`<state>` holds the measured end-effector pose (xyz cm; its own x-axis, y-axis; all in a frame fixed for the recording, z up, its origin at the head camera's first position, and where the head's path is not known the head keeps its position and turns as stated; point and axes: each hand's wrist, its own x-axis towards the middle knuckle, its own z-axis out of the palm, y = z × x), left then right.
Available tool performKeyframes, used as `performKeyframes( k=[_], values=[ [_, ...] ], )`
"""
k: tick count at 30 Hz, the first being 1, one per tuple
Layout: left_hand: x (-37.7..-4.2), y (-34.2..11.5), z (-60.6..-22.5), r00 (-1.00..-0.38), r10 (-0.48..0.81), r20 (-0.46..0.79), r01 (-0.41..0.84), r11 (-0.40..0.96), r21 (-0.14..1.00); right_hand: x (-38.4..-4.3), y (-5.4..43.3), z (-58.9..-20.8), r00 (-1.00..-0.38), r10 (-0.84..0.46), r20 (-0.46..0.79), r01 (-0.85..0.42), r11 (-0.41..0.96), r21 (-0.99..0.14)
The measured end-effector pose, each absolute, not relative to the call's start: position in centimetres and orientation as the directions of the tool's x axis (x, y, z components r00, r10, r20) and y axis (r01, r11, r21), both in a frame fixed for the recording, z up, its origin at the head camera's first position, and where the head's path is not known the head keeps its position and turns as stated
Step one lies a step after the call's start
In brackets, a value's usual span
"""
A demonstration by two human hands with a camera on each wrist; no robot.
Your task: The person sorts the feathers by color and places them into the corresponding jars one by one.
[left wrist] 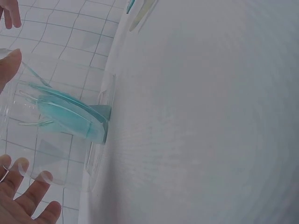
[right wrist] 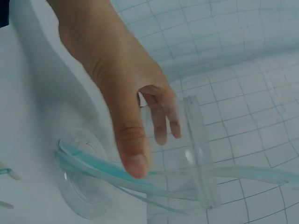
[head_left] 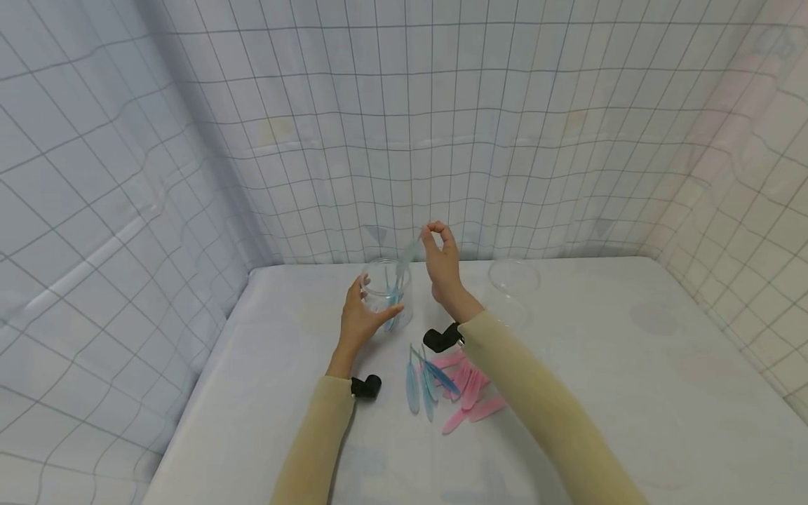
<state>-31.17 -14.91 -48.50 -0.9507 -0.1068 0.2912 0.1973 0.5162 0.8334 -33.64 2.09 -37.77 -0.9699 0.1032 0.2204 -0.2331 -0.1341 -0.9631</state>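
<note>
My left hand [head_left: 360, 319] grips a clear round jar [head_left: 376, 301] on the white table, thumb on one side and fingers on the other. Several blue feathers [left wrist: 70, 114] stand inside it, leaning against its wall. Above the jar's mouth, my right hand [head_left: 443, 265] pinches the upper end of a pale green feather [head_left: 409, 254], whose lower end reaches into the jar. In the right wrist view, the left hand [right wrist: 133, 102] shows at the jar's side; the right fingers are out of that view. Nearer the body lie several loose blue feathers [head_left: 412, 386] and pink feathers [head_left: 473, 389].
A second clear container [head_left: 514, 277] stands to the right of the right hand. A gridded white curtain [head_left: 404, 140] hangs behind the table [head_left: 631, 386] and along both sides. The right sleeve [head_left: 530, 393] passes over part of the pink pile.
</note>
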Motion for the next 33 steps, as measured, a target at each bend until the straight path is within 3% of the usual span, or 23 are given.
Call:
performKeyframes(
  k=[10,17,24,33],
  values=[
    [-31.2,-14.9,-48.7,-0.953,-0.085,0.290,0.211,0.501,0.840,-32.7,3.0,-40.5,-0.997,-0.072,0.022,-0.034,0.167,-0.985],
    [-31.5,-15.1,-48.1,-0.949,-0.077,0.307,0.226,0.513,0.828,-31.9,4.9,-41.6,-0.982,-0.184,0.035,-0.113,0.429,-0.896],
    [-31.5,-15.2,-48.0,-0.954,-0.088,0.286,0.203,0.512,0.834,-30.9,5.9,-43.9,-0.943,-0.332,-0.024,-0.235,0.715,-0.658],
    [-31.1,-15.1,-48.5,-0.960,-0.085,0.267,0.188,0.513,0.838,-29.7,5.4,-46.1,-0.916,-0.384,-0.114,-0.277,0.813,-0.512]
  ],
)
